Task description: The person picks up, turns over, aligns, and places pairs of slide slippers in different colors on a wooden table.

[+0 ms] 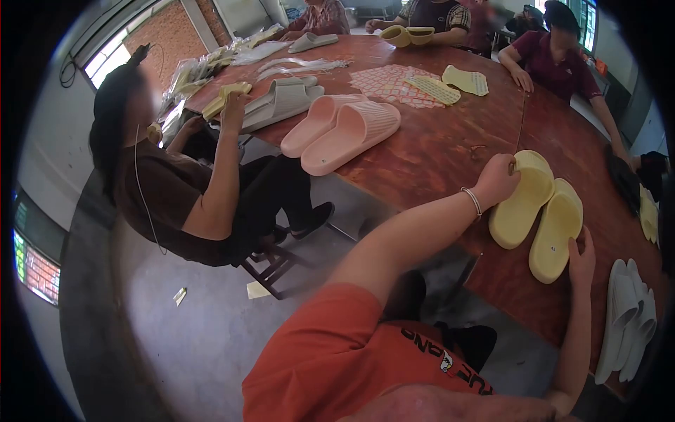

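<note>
Two pale yellow slide slippers lie side by side on the table in front of me, toes pointing away. My left hand [498,180] is closed on the strap edge of the left yellow slipper [512,218]. Along the outer side of the right yellow slipper [547,257], my right hand [581,259] has its fingers curled against the edge near the strap. A small light mark shows on that slipper's insole. A bracelet circles my left wrist.
A pink slipper pair [351,144] and grey slippers [281,102] lie left on the red-brown table [429,162]. White slippers [622,316] stand at the right edge. Patterned sheets [394,83] lie farther back. A seated person [169,176] is at left; several others sit around the table.
</note>
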